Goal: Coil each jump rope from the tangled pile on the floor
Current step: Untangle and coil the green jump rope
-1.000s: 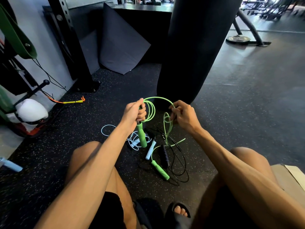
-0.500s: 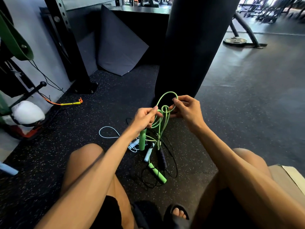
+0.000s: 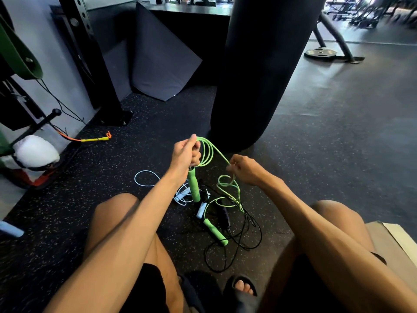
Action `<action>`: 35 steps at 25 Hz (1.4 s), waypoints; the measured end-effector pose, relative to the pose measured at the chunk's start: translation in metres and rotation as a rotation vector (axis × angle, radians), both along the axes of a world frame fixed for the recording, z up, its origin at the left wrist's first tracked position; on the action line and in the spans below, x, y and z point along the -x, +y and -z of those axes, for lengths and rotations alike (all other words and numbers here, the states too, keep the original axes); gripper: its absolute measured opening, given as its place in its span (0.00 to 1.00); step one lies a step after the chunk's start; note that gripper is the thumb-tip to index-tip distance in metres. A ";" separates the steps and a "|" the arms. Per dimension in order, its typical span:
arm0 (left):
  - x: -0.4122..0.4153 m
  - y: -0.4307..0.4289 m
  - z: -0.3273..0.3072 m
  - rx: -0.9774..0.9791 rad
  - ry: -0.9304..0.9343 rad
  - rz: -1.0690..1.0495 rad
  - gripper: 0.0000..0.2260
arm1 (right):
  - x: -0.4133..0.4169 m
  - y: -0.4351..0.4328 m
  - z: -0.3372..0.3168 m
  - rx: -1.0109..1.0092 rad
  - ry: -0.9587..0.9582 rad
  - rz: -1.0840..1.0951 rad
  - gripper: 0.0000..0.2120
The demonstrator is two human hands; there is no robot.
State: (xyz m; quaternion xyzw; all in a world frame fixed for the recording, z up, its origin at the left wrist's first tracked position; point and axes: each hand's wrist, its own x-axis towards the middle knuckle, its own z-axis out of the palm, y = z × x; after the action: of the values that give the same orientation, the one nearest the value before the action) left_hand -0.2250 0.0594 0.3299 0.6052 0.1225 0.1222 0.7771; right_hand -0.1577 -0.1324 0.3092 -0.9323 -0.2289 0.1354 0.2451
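Hands have parted, drawing rope above the pile.
Your left hand grips coils, right hand pinches rope: lay even loops.

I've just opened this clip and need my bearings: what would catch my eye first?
The bright green rope at centre stands out: the left hand grips its coils with one handle hanging below, and the right hand pinches the strand beside it. Under them, black rope and pale blue rope lie tangled on the floor; a big black bag looms just behind.
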 end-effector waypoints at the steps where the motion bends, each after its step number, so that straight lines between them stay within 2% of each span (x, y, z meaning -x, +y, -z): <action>1: 0.001 -0.001 0.001 -0.001 -0.002 -0.008 0.16 | 0.001 0.001 0.004 0.045 0.038 -0.058 0.04; 4: 0.000 0.000 0.000 0.003 0.003 -0.029 0.16 | 0.007 0.001 0.008 0.040 0.110 -0.119 0.06; 7: 0.000 0.006 0.001 -0.037 0.019 -0.085 0.16 | 0.008 0.001 0.004 -0.076 0.060 -0.015 0.04; 12: -0.003 0.001 0.011 -0.227 0.063 -0.036 0.18 | 0.013 0.000 -0.021 -0.396 -0.168 0.083 0.06; 16: -0.003 -0.002 0.011 -0.222 0.066 -0.001 0.18 | 0.017 -0.001 -0.029 -0.464 -0.333 0.027 0.04; 22: -0.005 -0.007 0.022 -0.387 0.097 0.081 0.19 | 0.027 -0.001 -0.035 -0.738 -0.003 0.096 0.07; 27: -0.004 -0.024 0.035 -0.622 0.148 0.256 0.18 | 0.024 0.003 -0.043 -0.803 0.035 0.027 0.05; 32: -0.001 -0.038 0.035 -0.647 0.126 0.374 0.21 | 0.022 0.004 -0.043 -0.787 -0.008 0.016 0.07; 35: -0.003 -0.042 0.032 -0.717 0.141 0.328 0.17 | 0.016 0.001 -0.039 -0.800 -0.057 0.042 0.05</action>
State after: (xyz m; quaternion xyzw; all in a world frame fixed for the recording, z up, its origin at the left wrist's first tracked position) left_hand -0.2224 0.0176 0.2976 0.8564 0.0266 -0.0103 0.5155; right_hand -0.1740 -0.1317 0.3486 -0.7713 -0.2512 0.0046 0.5848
